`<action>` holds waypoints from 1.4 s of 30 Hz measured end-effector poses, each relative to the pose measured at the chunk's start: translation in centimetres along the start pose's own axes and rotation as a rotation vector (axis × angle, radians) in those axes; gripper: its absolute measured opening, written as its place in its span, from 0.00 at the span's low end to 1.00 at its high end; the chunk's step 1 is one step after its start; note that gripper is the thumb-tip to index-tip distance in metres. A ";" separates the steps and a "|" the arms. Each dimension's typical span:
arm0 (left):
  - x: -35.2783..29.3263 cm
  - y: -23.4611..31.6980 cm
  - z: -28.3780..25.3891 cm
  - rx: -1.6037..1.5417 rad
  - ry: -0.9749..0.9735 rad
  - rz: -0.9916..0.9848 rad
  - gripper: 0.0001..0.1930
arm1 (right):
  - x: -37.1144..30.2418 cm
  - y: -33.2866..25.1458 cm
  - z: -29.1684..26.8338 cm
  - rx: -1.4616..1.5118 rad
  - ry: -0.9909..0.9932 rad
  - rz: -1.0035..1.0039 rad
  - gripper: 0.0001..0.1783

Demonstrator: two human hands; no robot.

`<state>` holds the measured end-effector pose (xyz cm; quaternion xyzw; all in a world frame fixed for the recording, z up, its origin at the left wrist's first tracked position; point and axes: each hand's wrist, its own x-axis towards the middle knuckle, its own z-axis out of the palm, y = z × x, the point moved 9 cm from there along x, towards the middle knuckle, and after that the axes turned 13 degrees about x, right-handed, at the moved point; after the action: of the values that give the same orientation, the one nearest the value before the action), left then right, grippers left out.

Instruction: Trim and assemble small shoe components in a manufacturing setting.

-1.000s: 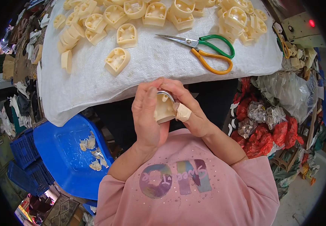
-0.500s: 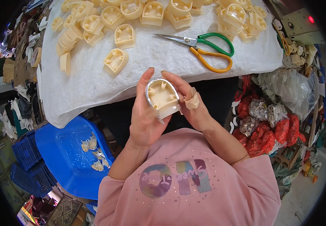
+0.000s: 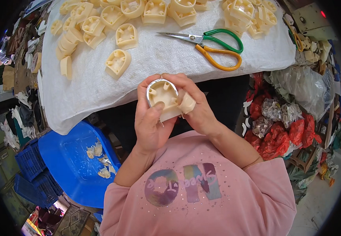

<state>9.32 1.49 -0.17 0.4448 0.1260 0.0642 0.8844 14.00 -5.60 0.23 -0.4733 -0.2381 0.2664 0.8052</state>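
Observation:
Between my two hands is a cream plastic housing point(image 3: 164, 98), open side up, with small posts inside and a shiny silver strip round its curved rim. My left hand point(image 3: 151, 122) grips its left side, the thumb pressed on the near left edge. From the right, my right hand point(image 3: 198, 106) closes round the housing, its fingers along the far rim; a beige wrap covers one of its digits. Beyond them, scissors point(image 3: 202, 43) with one green and one orange handle lie on the white cloth point(image 3: 147, 67). A loose cream housing point(image 3: 118, 63) rests nearby.
Many more cream housings point(image 3: 113, 15) are heaped along the far side of the cloth. A blue tub point(image 3: 68, 165) with several silver-and-cream pieces stands at the lower left, beside blue crates point(image 3: 30, 159). Red plastic bags point(image 3: 275, 139) and clear plastic point(image 3: 304, 92) lie at the right.
The fingers of both hands have closed in around the housing's far rim. My left thumb has come onto the near edge. The housing has shifted slightly left and up.

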 end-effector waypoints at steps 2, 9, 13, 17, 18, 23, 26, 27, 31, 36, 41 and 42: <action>0.2 -0.3 -0.4 -0.138 -0.109 0.008 0.30 | 0.1 1.4 0.1 0.218 -0.117 0.172 0.23; 0.2 0.0 -0.8 -0.330 -0.065 -0.023 0.36 | -0.2 1.9 -0.5 0.313 -0.018 0.270 0.24; 0.2 0.2 -1.2 -0.219 -0.084 -0.024 0.38 | 1.2 -2.2 -2.1 -0.201 0.064 -0.062 0.22; -0.3 1.9 0.0 0.592 0.055 0.111 0.43 | 2.3 -4.7 -0.4 -0.674 -0.027 -0.076 0.24; -0.7 2.5 0.7 0.665 0.005 0.201 0.46 | 2.6 -3.6 0.3 -0.703 -0.123 0.058 0.24; -0.3 1.9 -0.2 0.907 -0.018 0.222 0.49 | 1.2 -2.1 -1.3 -0.127 0.031 -0.020 0.25; -0.1 2.1 -0.6 0.627 0.051 0.151 0.40 | 1.6 -3.4 -1.2 -0.387 -0.055 -0.225 0.21; -0.1 2.5 -0.9 0.626 0.073 0.145 0.37 | 1.4 -4.3 -0.4 -0.638 -0.140 -0.340 0.19; -0.2 4.1 -0.1 1.229 -0.009 0.310 0.32 | 2.0 -1.1 -3.1 0.071 -0.003 0.289 0.15; -0.6 5.7 1.7 1.353 0.000 0.521 0.33 | 3.4 -1.4 -2.5 -0.187 -0.171 0.344 0.14; -0.5 5.1 1.8 1.328 -0.064 0.480 0.33 | 3.0 -4.3 -0.4 -0.658 -0.295 -0.051 0.13; -0.5 5.2 1.9 1.328 -0.065 0.480 0.33 | 2.9 -4.6 -0.6 -0.686 -0.234 -0.120 0.10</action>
<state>9.40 3.00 5.15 0.9074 0.0105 0.1536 0.3910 17.42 -5.97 4.41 -0.6672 -0.4313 0.1756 0.5814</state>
